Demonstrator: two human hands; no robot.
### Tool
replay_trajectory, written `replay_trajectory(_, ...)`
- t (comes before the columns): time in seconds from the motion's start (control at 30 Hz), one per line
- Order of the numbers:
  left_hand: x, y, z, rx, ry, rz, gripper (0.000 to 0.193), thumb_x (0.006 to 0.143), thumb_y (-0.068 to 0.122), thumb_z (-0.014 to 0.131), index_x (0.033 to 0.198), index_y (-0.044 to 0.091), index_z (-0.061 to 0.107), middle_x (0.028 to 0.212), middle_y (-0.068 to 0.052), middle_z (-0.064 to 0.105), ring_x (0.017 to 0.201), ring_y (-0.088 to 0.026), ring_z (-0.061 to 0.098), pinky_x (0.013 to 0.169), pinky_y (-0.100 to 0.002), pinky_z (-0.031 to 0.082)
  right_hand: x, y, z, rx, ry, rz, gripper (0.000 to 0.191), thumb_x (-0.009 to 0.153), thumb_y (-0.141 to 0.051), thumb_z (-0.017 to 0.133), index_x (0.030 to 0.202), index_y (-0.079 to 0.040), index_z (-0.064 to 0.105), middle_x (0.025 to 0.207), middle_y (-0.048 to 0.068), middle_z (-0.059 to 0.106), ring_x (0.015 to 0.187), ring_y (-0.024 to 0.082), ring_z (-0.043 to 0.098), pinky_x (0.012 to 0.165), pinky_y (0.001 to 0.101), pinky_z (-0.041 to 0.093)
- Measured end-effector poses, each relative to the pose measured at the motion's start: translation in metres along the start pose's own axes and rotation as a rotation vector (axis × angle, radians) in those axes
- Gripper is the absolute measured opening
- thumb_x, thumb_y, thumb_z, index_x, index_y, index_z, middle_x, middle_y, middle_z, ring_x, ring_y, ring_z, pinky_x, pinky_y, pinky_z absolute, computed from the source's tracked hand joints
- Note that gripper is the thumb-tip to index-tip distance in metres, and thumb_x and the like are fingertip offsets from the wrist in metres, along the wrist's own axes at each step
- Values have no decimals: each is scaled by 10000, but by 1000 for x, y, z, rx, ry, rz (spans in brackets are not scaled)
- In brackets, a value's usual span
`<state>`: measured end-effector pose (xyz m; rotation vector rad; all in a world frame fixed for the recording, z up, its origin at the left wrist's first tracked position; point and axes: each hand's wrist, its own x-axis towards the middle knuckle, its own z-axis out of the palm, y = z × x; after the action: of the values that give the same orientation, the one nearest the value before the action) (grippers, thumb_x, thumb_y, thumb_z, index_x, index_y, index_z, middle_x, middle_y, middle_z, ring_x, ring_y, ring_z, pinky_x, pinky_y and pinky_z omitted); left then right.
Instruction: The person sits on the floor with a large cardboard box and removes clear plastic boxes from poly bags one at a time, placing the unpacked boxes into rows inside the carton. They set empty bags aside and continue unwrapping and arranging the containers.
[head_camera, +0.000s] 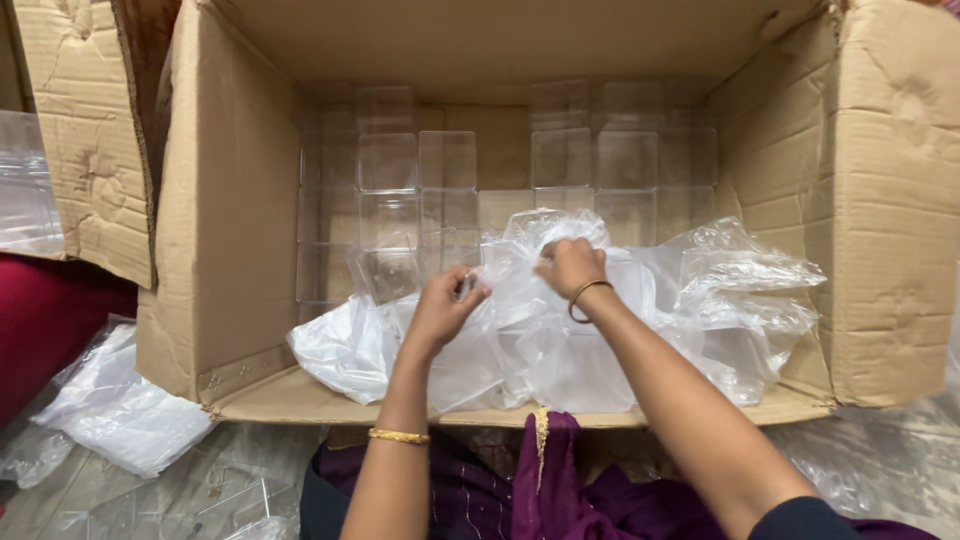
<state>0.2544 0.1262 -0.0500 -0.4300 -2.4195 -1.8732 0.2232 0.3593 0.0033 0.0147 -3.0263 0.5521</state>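
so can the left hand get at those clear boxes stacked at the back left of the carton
Probably yes: the left hand grips the plastic bag just before the clear boxes, with nothing between them.

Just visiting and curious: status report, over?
Left hand, right hand both gripping clear plastic bag. Bag inside cardboard box. Clear containers stacked behind.

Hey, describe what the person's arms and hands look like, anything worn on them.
Both forearms are bare. The left hand has a thin gold bangle low on the forearm. The right hand has a thin dark ring-shaped bangle at the wrist, and a dark sleeve edge shows near the elbow.
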Motion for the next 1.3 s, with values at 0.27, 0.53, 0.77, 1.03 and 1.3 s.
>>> replay_trajectory(0.27,-8,22,10,-121,-24,-39,194,896,198,780,913,47,659,837,-5,618,782,-108,542,704,-270,461,34,27,-7,15,111,-363,312,689,-240,891,942,-81,799,1294,296,565,1137,430,605,972,450,499)
replay_trajectory(0.53,-7,36,5,-120,57,109,475,831,91,792,1268,53,609,1188,-52,653,1005,-150,589,834,-274,465,-15,-24,-9,160,189,-477,168,796,-122,779,942,-44,751,1010,138,705,923,371,671,836,465,537)
replay_trajectory(0.77,-2,27,7,-318,-50,105,615,828,-11,732,1416,92,584,1345,-64,658,1195,-183,619,1003,-297,501,-57,-70,-28,363,234,-582,354,798,-39,722,1147,-66,674,1037,144,679,873,307,719,771,391,593)
replay_trajectory(1.03,3,-2,16,-138,-9,113,366,777,-87,637,1108,38,728,1080,-57,652,1041,-203,664,911,-300,535,-94,-43,-47,446,73,-630,503,897,-88,715,1367,-37,541,1244,163,708,1171,338,684,1026,408,532)
replay_trajectory(1.3,-2,15,13,-83,150,89,175,801,-14,718,969,31,739,1107,-65,655,1013,-199,656,858,-307,525,-143,110,-96,39,286,-64,608,814,-265,826,1318,4,617,1263,220,653,1203,375,618,1027,469,497)
